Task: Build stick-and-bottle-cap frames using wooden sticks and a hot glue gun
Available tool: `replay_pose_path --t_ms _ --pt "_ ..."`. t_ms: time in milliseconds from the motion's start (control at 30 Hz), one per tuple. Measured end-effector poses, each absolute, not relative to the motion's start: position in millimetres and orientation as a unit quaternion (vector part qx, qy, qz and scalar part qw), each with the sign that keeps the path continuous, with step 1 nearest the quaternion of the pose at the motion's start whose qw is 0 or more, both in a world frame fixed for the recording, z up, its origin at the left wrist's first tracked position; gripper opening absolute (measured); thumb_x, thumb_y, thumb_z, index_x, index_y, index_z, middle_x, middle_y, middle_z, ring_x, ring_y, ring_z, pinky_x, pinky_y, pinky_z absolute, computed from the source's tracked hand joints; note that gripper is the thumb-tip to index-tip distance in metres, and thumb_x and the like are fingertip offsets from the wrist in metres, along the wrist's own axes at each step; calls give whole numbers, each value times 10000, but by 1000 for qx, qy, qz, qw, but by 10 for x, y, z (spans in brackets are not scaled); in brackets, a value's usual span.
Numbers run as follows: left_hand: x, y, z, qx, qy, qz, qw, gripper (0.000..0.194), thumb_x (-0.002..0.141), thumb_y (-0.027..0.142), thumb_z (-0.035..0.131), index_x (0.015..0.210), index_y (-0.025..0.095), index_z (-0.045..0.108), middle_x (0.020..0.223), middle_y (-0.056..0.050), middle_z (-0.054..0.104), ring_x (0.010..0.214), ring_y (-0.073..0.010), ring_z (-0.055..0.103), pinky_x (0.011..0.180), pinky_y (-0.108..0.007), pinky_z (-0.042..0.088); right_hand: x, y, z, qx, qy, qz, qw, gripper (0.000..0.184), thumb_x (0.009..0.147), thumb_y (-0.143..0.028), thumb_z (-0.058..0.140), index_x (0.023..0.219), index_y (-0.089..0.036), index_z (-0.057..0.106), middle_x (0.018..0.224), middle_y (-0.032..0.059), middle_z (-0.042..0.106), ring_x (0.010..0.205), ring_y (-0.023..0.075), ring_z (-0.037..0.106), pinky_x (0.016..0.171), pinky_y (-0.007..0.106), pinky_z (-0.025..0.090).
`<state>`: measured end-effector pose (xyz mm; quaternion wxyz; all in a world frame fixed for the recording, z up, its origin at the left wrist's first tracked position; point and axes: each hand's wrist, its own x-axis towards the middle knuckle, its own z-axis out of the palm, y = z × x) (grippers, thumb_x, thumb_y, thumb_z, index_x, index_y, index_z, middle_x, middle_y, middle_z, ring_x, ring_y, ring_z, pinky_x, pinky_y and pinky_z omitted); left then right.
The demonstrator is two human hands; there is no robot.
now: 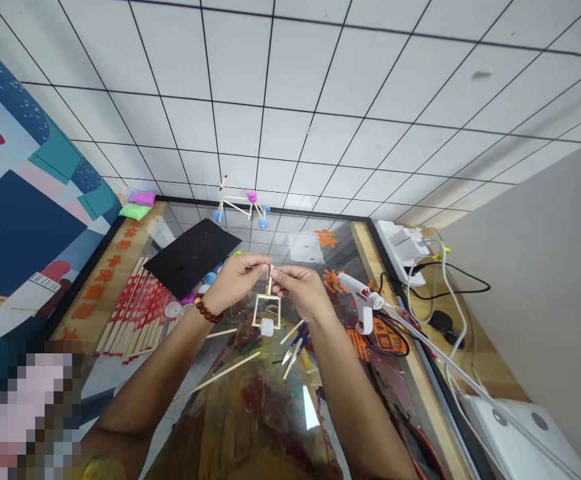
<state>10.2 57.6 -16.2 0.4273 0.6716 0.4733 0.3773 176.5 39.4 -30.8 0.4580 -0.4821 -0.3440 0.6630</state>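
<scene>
Both hands meet over the glass tabletop around a small frame of pale wooden sticks, a square with a short stem pointing away from me. The fingers of my left hand pinch the top of the stem. From the other side, my right hand closes its thumb and fingers on the same stem. A small white block shows at the near side of the square. Just below my right hand lie blue-handled scissors and some short sticks. My fingers partly hide the stem's tip.
A white glue gun stands at right, its cord running to a power strip. A black sheet and red-wrapped chopsticks lie left. A stick model with blue wheels stands by the tiled wall. Pink and green packets sit at far left.
</scene>
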Motion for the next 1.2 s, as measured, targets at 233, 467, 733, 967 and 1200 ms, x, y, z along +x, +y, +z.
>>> replay_pose_path --t_ms 233,467,733,967,1200 --pt "108 563 -155 659 478 385 435 231 851 275 613 958 155 779 1044 -97 771 1007 -227 702 942 -359 534 1732 390 -296 -482 -352 663 452 409 477 -495 918 659 -163 766 577 7 662 528 75 556 491 182 441" --pt "106 558 -137 660 474 387 435 214 847 278 625 947 171 781 1025 -84 776 987 -223 705 926 -354 539 1747 389 -309 -480 -351 666 449 388 503 -487 909 676 -169 769 589 8 668 533 79 565 502 191 451" --pt "129 549 -155 645 473 397 450 211 822 263 654 956 158 779 1022 -97 771 985 -226 705 901 -352 547 1752 394 -316 -477 -355 669 446 372 517 -481 903 685 -178 766 587 -2 659 532 83 560 511 206 452" --pt "129 543 -142 631 469 405 467 249 816 289 670 999 150 763 1023 -97 773 956 -220 710 860 -339 562 1738 380 -285 -483 -344 673 441 402 452 -437 930 711 -179 765 589 -20 659 527 80 557 522 212 453" --pt "78 520 -58 614 476 460 430 283 820 305 677 1051 152 735 1102 -104 749 1016 -211 691 904 -336 549 1776 331 -129 -496 -370 617 485 364 533 -448 887 694 -178 704 577 -13 644 528 95 554 509 216 437"
